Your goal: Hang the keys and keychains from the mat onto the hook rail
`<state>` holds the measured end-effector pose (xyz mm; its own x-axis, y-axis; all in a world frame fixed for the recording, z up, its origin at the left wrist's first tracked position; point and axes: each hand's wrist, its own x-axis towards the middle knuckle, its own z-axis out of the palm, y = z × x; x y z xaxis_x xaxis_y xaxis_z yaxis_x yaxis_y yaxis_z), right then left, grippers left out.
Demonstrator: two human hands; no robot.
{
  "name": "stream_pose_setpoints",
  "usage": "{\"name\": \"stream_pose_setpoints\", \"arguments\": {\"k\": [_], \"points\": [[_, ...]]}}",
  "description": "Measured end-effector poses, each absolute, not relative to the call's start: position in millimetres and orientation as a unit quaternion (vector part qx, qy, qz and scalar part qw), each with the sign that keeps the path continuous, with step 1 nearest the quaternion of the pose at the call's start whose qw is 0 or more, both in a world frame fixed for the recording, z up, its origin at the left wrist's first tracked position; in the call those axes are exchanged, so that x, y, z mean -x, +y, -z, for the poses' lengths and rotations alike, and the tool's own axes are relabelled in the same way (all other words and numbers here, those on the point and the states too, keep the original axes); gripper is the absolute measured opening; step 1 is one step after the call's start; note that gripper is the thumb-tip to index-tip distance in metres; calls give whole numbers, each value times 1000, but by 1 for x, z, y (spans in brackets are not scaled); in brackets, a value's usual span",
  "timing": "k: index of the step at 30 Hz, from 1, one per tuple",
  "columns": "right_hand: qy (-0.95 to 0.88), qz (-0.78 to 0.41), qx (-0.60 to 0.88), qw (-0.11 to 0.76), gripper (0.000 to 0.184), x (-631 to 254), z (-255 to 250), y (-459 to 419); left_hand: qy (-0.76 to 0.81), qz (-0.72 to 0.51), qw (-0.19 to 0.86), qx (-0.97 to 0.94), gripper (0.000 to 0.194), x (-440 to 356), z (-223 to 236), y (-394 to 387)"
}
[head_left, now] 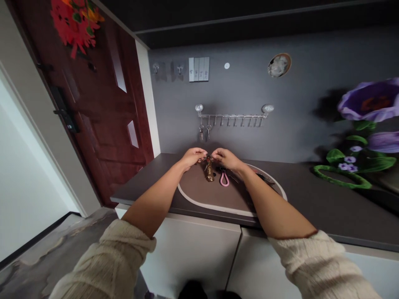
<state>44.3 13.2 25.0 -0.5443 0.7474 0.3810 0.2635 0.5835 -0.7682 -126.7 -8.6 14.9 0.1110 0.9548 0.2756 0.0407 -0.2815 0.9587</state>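
Between my two hands hangs a keychain (209, 171) with a brown-gold tag lettered "Love" and a key or two beside it. My left hand (193, 158) pinches its top from the left. From the right, my right hand (227, 158) closes its fingertips at the same top ring; the exact grip is too small to make out. Beneath them lies an oval brown mat (199, 195) with a pale rim. A pink loop strap (224, 179) rests on it, just right of the keychain. More dark items on the mat are partly hidden behind my right forearm.
On the grey wall a clear hook rail (233, 116) carries two hanging keys (201, 132) at its left end. Purple artificial flowers (370, 104) stand at the right of the dark counter (314, 207). A dark red door (102, 104) is at left, and a shelf overhangs above.
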Motion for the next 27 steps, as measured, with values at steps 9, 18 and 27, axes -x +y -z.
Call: {"name": "stream_pose_setpoints", "arguments": {"k": [9,18,27], "points": [[-806,-282,311,418,19,-41,-39,1,379,-566,364,-635,31,118,-25,-17],[-821,-206,302,438,20,-37,-46,-4,354,-580,387,-623,32,113,-27,-20],[-783,-263,280,489,15,-37,-45,1,347,-558,442,-610,27,115,-26,-19]]}}
